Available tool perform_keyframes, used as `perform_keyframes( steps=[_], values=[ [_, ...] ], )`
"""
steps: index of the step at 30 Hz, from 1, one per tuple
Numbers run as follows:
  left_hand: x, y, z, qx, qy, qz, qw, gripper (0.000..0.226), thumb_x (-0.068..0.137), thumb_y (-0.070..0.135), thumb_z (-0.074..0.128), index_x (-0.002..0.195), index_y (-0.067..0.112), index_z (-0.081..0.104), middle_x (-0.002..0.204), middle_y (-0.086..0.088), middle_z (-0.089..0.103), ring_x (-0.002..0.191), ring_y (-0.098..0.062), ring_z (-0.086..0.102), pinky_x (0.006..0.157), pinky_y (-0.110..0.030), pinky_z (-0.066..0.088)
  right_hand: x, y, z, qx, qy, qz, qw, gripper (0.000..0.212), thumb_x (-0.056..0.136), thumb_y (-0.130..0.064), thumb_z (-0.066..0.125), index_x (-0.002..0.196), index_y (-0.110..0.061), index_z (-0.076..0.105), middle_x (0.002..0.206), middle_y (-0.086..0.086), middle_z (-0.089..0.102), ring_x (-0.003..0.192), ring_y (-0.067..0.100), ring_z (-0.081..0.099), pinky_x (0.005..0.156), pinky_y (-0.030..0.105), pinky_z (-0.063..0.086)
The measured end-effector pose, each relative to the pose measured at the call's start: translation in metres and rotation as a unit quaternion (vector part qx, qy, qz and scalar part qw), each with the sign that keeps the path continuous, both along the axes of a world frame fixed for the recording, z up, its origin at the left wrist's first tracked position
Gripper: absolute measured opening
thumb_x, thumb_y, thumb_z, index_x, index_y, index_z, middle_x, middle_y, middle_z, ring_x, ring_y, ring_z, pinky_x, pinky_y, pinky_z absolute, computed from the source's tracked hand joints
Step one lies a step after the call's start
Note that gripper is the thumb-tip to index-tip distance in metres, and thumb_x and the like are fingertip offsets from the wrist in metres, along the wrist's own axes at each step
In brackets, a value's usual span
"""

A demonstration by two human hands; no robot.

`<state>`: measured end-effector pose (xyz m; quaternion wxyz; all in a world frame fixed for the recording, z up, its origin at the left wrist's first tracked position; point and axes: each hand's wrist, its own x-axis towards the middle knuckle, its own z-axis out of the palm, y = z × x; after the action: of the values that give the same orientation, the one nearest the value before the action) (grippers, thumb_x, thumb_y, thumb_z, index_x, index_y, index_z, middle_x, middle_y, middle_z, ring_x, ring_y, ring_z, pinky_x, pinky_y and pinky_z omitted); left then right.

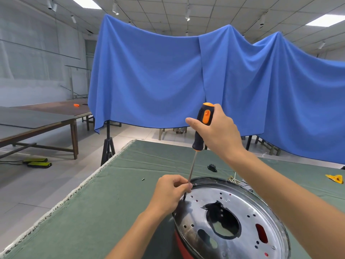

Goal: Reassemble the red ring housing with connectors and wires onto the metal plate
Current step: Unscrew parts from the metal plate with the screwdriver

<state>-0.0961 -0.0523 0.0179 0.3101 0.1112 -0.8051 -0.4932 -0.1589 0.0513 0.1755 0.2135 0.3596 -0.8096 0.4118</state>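
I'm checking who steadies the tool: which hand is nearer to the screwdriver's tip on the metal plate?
Left. The left hand pinches the shaft just above the screwdriver's tip at the metal plate. The right hand grips the handle, high above the tip.

Ceiling panels (85, 1) are lighting the room evenly, glare is gleaming off the metal plate (240, 208) (edges are bowing, wide-angle).

head view | worn high, facing forward and down | near the table (112, 202) (single camera)
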Motion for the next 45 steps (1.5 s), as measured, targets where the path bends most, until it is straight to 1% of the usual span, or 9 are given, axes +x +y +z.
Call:
perform_keyframes(
  steps=[6,11,16,21,25,30,35,41,45],
  values=[
    [-0.001,-0.006,-0.002,-0.055,-0.047,-0.005,0.997,0.025,0.090,0.023,0.060,0.070,0.015,0.073,0.074,-0.016,0.068,0.064,-0.022,0.053,0.070,-0.033,0.045,0.007,0.000,0.030,0.115,0.054,0.033,0.991,0.035,0.090,-0.035,0.049,0.124,-0.027,0.042,0.104,-0.002,0.060,0.087,0.029,0.056,0.075,0.037,0.044],
    [0.005,0.000,-0.004,0.002,0.005,-0.022,1.000,0.016,0.088,0.011,0.061,0.085,0.022,0.073,0.088,0.006,0.072,0.084,-0.012,0.066,0.079,-0.027,0.052,0.011,-0.004,0.048,0.216,0.147,-0.092,0.961,0.031,0.085,-0.045,0.055,0.089,-0.016,0.044,0.070,-0.002,0.048,0.064,0.023,0.048,0.051,0.029,0.026],
    [0.007,-0.007,-0.012,0.067,0.001,-0.025,0.997,0.034,0.088,0.003,0.060,0.117,0.020,0.060,0.118,0.006,0.060,0.095,-0.014,0.062,0.088,-0.021,0.049,0.017,-0.011,0.053,0.296,0.123,-0.077,0.944,0.027,0.089,-0.041,0.042,0.091,-0.014,0.042,0.070,0.000,0.049,0.057,0.015,0.041,0.049,0.029,0.023],
    [0.010,-0.002,-0.019,0.156,-0.012,-0.068,0.985,0.027,0.092,-0.001,0.050,0.096,0.017,0.070,0.095,0.006,0.072,0.084,0.004,0.064,0.078,-0.010,0.047,0.028,-0.019,0.072,0.347,0.002,0.034,0.937,0.028,0.090,-0.031,0.044,0.076,-0.008,0.051,0.064,0.010,0.071,0.049,0.021,0.066,0.057,0.032,0.054],
    [0.010,0.001,-0.021,0.191,0.006,-0.070,0.979,0.032,0.094,0.002,0.049,0.090,0.023,0.073,0.091,0.010,0.075,0.085,0.002,0.067,0.075,-0.009,0.047,0.038,-0.015,0.081,0.422,0.162,-0.091,0.887,0.052,0.096,-0.052,0.034,0.060,-0.016,0.047,0.027,-0.001,0.045,0.043,0.013,0.047,0.049,0.026,0.027],
    [0.010,0.001,-0.022,0.208,0.015,-0.062,0.976,0.034,0.093,0.001,0.049,0.087,0.024,0.074,0.089,0.011,0.075,0.084,0.001,0.067,0.075,-0.010,0.048,0.041,-0.018,0.082,0.456,0.112,-0.051,0.881,0.028,0.096,-0.029,0.034,0.075,-0.013,0.045,0.069,0.002,0.052,0.051,0.017,0.048,0.050,0.027,0.032],
    [0.009,0.002,-0.022,0.212,0.025,-0.049,0.976,0.038,0.091,-0.001,0.050,0.081,0.025,0.075,0.085,0.009,0.076,0.078,0.002,0.067,0.069,-0.010,0.048,0.031,-0.019,0.074,0.425,0.217,-0.119,0.871,0.030,0.094,-0.024,0.042,0.065,-0.015,0.043,0.060,0.000,0.045,0.048,0.015,0.040,0.047,0.024,0.024],
    [0.007,0.004,-0.021,0.235,0.032,-0.045,0.970,0.040,0.089,-0.006,0.049,0.076,0.021,0.075,0.076,0.008,0.075,0.070,0.002,0.066,0.063,-0.010,0.048,0.019,-0.008,0.083,0.456,0.009,0.010,0.890,0.022,0.086,-0.030,0.052,0.085,-0.008,0.053,0.065,0.010,0.069,0.045,0.023,0.066,0.047,0.022,0.047],
    [0.007,0.006,-0.020,0.245,0.039,-0.039,0.968,0.037,0.089,-0.009,0.048,0.077,0.015,0.073,0.070,0.008,0.073,0.063,0.003,0.065,0.060,-0.009,0.048,0.009,-0.004,0.084,0.456,0.054,-0.055,0.887,0.040,0.088,-0.047,0.050,0.075,-0.009,0.052,0.046,0.008,0.063,0.036,0.023,0.062,0.045,0.023,0.045]
  ],
)
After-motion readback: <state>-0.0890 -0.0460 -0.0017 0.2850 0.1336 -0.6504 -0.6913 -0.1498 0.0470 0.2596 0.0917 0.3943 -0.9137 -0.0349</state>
